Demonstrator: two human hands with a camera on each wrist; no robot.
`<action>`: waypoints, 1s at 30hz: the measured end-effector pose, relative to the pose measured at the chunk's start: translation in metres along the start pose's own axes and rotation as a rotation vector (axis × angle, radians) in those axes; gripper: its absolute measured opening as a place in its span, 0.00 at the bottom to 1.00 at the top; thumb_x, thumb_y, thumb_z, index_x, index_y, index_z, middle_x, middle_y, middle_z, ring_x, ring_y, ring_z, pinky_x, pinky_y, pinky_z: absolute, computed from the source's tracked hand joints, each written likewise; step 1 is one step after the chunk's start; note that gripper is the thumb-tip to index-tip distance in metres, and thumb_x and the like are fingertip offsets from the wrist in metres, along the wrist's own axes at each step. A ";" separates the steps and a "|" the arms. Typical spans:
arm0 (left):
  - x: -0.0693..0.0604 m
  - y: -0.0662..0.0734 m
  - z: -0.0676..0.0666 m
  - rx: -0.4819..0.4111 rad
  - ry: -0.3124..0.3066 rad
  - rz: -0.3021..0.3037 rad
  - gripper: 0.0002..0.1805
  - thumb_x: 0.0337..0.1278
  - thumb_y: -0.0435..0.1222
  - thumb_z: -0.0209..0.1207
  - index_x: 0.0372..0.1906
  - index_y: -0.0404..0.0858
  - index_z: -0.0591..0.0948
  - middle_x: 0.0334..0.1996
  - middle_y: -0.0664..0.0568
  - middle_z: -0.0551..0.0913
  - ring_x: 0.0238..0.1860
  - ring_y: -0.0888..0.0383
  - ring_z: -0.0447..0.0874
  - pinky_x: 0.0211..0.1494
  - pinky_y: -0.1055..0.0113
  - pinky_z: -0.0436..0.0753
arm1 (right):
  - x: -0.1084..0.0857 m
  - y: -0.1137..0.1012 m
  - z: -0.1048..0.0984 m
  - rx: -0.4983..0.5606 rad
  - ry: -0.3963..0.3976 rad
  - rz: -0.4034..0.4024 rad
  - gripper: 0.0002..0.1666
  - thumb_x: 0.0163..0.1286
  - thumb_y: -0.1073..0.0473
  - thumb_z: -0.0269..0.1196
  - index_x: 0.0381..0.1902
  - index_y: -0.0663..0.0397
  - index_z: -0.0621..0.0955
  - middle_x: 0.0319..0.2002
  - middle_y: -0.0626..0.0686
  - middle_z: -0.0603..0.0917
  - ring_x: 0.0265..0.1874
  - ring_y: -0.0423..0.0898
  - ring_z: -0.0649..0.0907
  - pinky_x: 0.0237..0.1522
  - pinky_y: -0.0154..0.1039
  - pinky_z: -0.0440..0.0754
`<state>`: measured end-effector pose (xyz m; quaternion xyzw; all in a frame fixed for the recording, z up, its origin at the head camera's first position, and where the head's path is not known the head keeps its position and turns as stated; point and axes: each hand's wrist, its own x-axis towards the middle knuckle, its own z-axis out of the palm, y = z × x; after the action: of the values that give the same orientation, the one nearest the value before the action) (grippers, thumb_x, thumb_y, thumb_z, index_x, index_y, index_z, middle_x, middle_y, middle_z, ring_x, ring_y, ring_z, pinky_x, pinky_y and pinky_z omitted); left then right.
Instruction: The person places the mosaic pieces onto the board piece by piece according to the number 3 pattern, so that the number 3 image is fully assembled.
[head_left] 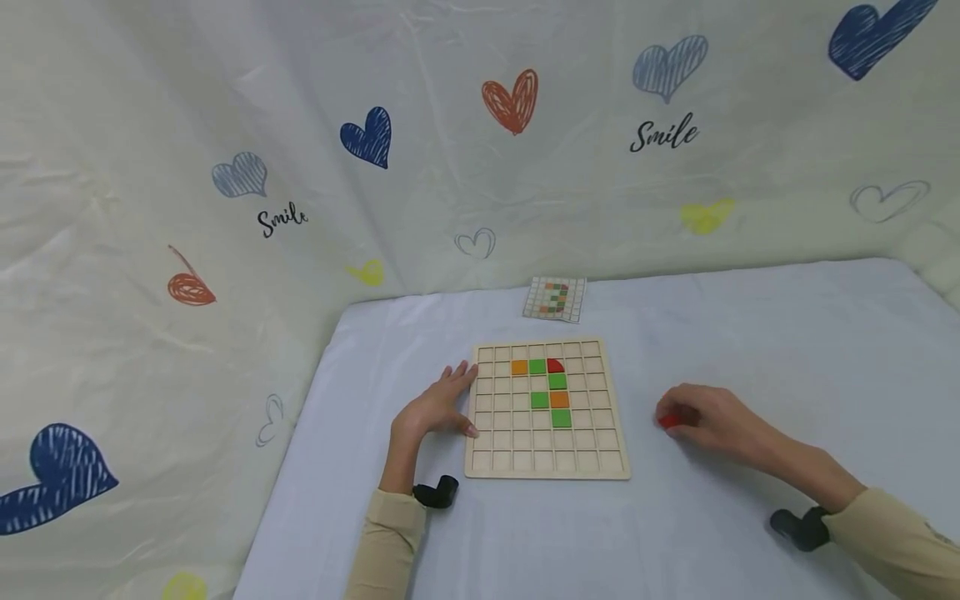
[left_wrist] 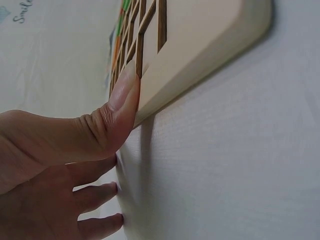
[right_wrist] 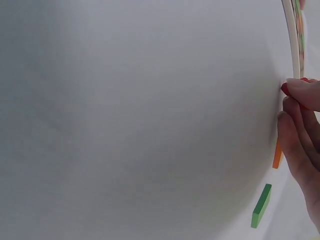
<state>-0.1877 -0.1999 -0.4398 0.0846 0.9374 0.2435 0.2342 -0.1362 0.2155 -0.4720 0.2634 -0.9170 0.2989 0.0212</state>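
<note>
A wooden grid board [head_left: 546, 472] lies on the white cloth, with several orange, green and red tiles set in its upper middle cells. One of them, a red tile [head_left: 554, 366] with a rounded corner, sits at the end of the top coloured row. My left hand [head_left: 437, 408] rests at the board's left side, fingers spread; its thumb [left_wrist: 124, 95] touches the rim. To the right of the board, my right hand [head_left: 712, 421] pinches a red tile [head_left: 670, 422] close to the cloth. Fingers partly cover this tile, so its full shape is hidden.
A pattern card [head_left: 555, 298] with a coloured grid lies behind the board. In the right wrist view, an orange tile [right_wrist: 277, 154] and a green tile [right_wrist: 261, 206] are on the cloth by my right hand. A printed curtain [head_left: 435, 192] hangs behind the table.
</note>
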 end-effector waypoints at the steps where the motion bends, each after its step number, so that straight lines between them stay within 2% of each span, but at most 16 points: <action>1: 0.000 0.000 0.000 0.000 0.000 0.000 0.61 0.41 0.33 0.80 0.82 0.42 0.57 0.84 0.47 0.49 0.85 0.45 0.40 0.83 0.43 0.52 | 0.000 0.000 0.001 0.009 0.012 -0.023 0.20 0.50 0.75 0.76 0.36 0.48 0.85 0.35 0.40 0.85 0.32 0.32 0.78 0.36 0.31 0.84; 5: 0.000 -0.001 0.000 0.003 -0.001 0.000 0.62 0.41 0.34 0.80 0.82 0.43 0.57 0.84 0.48 0.49 0.85 0.45 0.40 0.83 0.44 0.52 | 0.003 -0.002 0.004 0.039 0.067 -0.117 0.19 0.50 0.75 0.77 0.36 0.50 0.86 0.34 0.40 0.85 0.32 0.32 0.80 0.34 0.30 0.83; 9: 0.001 -0.001 0.001 0.007 0.000 0.000 0.61 0.42 0.34 0.80 0.83 0.43 0.57 0.84 0.48 0.49 0.85 0.46 0.40 0.83 0.44 0.52 | 0.008 -0.009 0.006 0.079 0.064 -0.137 0.16 0.53 0.73 0.76 0.37 0.51 0.88 0.33 0.39 0.85 0.32 0.30 0.79 0.33 0.29 0.82; 13: 0.001 -0.002 0.000 0.008 -0.001 -0.002 0.61 0.43 0.34 0.80 0.83 0.44 0.57 0.84 0.49 0.49 0.85 0.46 0.40 0.83 0.44 0.52 | 0.016 -0.020 0.007 0.100 0.008 -0.090 0.14 0.58 0.71 0.74 0.40 0.52 0.89 0.33 0.37 0.84 0.32 0.28 0.79 0.35 0.29 0.83; 18: 0.002 -0.002 -0.001 0.010 0.001 -0.008 0.61 0.42 0.34 0.80 0.83 0.43 0.57 0.84 0.49 0.49 0.85 0.46 0.40 0.83 0.44 0.52 | 0.028 -0.033 0.011 0.148 -0.071 -0.038 0.13 0.62 0.69 0.72 0.44 0.54 0.88 0.38 0.42 0.88 0.35 0.32 0.82 0.39 0.31 0.86; 26: 0.002 -0.001 -0.001 0.014 -0.010 0.001 0.61 0.43 0.34 0.80 0.83 0.43 0.56 0.84 0.48 0.48 0.85 0.46 0.39 0.83 0.44 0.52 | 0.043 -0.050 0.021 0.257 -0.160 0.025 0.10 0.63 0.66 0.73 0.40 0.49 0.86 0.36 0.40 0.88 0.35 0.33 0.84 0.43 0.30 0.86; 30: 0.002 -0.001 0.001 0.010 -0.009 -0.005 0.61 0.43 0.34 0.80 0.83 0.43 0.56 0.84 0.48 0.48 0.85 0.46 0.39 0.83 0.43 0.52 | 0.049 -0.053 0.028 0.287 -0.191 0.023 0.09 0.64 0.65 0.72 0.42 0.51 0.87 0.36 0.41 0.89 0.35 0.34 0.84 0.43 0.30 0.85</action>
<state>-0.1896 -0.2003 -0.4419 0.0844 0.9377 0.2379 0.2386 -0.1489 0.1408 -0.4570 0.2801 -0.8658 0.4005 -0.1072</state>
